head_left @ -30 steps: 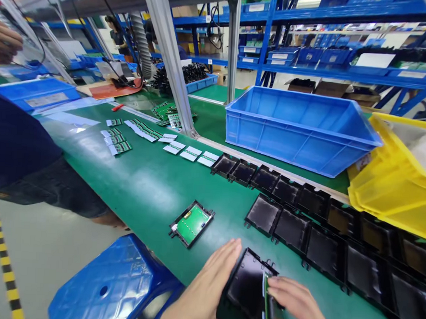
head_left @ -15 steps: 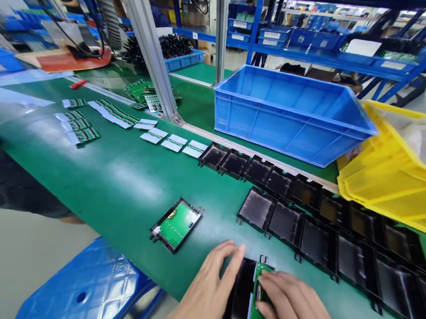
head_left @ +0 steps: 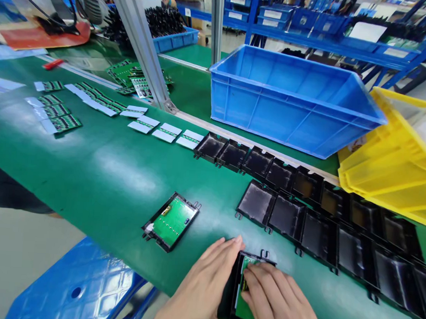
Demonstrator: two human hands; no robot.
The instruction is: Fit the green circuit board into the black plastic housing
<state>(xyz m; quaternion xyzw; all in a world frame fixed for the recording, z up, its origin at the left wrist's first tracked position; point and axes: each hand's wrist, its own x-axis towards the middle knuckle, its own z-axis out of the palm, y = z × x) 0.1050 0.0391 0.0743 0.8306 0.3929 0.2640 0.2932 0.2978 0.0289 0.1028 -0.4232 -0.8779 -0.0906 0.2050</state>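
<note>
My left hand [head_left: 205, 289] grips the left side of a black plastic housing [head_left: 261, 257] at the near edge of the green belt. My right hand [head_left: 280, 301] lies flat on a green circuit board [head_left: 243, 303], pressing it down inside that housing. Most of the board is hidden under my fingers. To the left on the belt lies another black housing with a green board fitted in it [head_left: 171, 220].
Two rows of empty black housings [head_left: 321, 212] run to the right. A blue crate [head_left: 292, 102] and a yellow bin [head_left: 396, 170] stand behind them. Small boards [head_left: 160, 130] lie in rows farther left. A blue stool [head_left: 78, 288] stands below the belt edge.
The green board went from upright on its edge to lying flat in the housing under my right hand. The view has tilted down and shifted.
</note>
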